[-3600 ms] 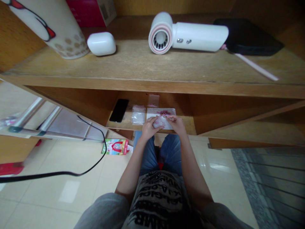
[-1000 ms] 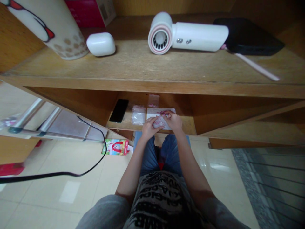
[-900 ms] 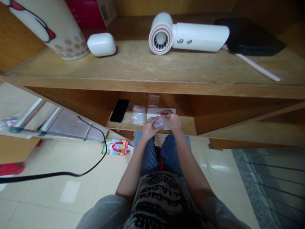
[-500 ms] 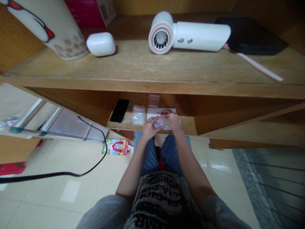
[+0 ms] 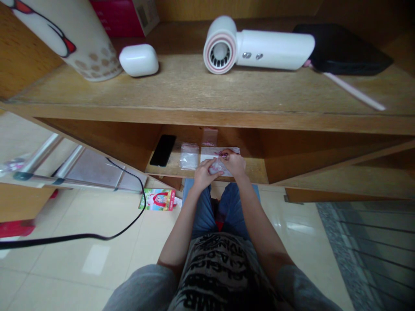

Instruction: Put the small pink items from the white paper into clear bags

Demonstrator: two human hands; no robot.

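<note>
My left hand (image 5: 205, 173) is closed on a small clear plastic bag (image 5: 215, 167) over the front of the lower shelf. Close beside it, my right hand (image 5: 234, 163) has its fingers pinched at the bag's upper right side, near small pink-purple pieces (image 5: 221, 154); what exactly the fingertips grip is too small to make out. Beneath both hands lies a white sheet (image 5: 207, 152), with more of the pieces on it. A stack of clear zip bags (image 5: 189, 156) rests left of the sheet, and another clear bag (image 5: 209, 136) with pink bits in it lies behind.
A black phone (image 5: 163, 150) lies at the lower shelf's left. On the upper shelf stand a patterned cup (image 5: 81, 47), a white earbud case (image 5: 138, 60), a white handheld fan (image 5: 272, 48) and a black flat object (image 5: 346, 49). A black cable (image 5: 81, 236) hangs at left.
Both hands stay in nearly the same place over the white sheet. The view shifts very slightly; nothing else visibly changes.
</note>
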